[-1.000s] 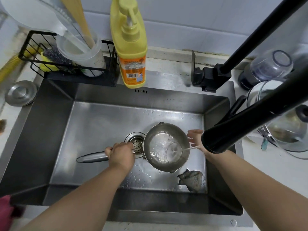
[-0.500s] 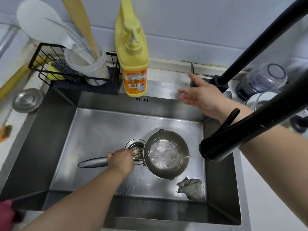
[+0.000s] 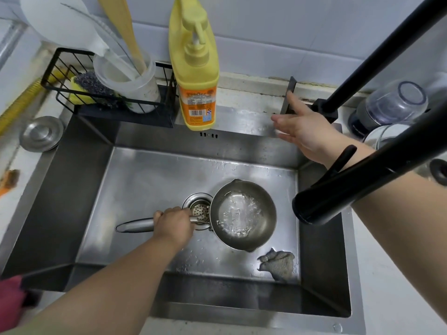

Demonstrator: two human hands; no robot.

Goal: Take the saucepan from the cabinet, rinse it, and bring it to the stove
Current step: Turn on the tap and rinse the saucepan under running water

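A small steel saucepan [image 3: 244, 213] sits low in the steel sink [image 3: 145, 180], beside the drain strainer [image 3: 199, 210], with a little water in its bowl. My left hand [image 3: 174, 224] is closed around its long handle. My right hand [image 3: 302, 129] is up at the back right rim, fingers spread, thumb against the black faucet lever [image 3: 289, 95]. The black spout head [image 3: 314, 206] hangs right of the pan. No stream of water shows.
A grey mesh scrubber [image 3: 278, 262] lies in the sink's front right corner. A yellow soap bottle [image 3: 196, 76] and a black wire rack [image 3: 108, 97] with a utensil cup stand on the back rim. Glass lids and a jar [image 3: 391, 105] crowd the right counter; a steel lid [image 3: 41, 134] lies left.
My right hand left the pan's rim and rose to the faucet lever at the back right. The thin water stream has stopped. The pan and left hand stayed put.
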